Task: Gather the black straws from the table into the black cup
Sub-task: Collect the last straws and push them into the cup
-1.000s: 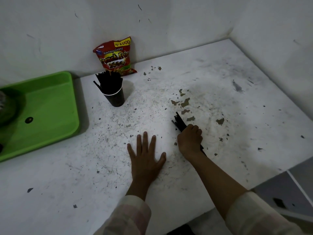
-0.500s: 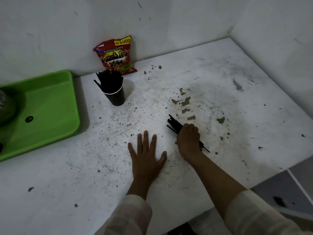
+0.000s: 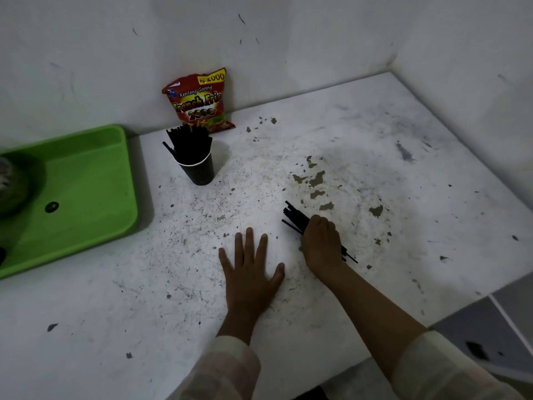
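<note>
Nearest the table's front edge I have my left hand [image 3: 250, 267] laid flat on the white table [image 3: 418, 174], fingers spread and palm down, gripping nothing; it looks like a brace rather than part of the pick. Just beside it to the right, my right hand [image 3: 321, 241] is curled into a fist around a bundle of black straws [image 3: 295, 218], whose ends fan out toward the upper left while a few thin tips poke out behind the wrist. I cannot tell whether the bundle is clear of the surface or resting on it. Farther back and to the left, well apart from both hands, the black cup [image 3: 199, 172] stands upright and already crowded with straws. Behind it a red snack bag [image 3: 199, 101] leans on the wall, and a green tray [image 3: 86, 183] sits at the far left. I see no other loose straws on the table, so I judge this bundle to be the last; what remains is carrying it across and dropping it in.
</note>
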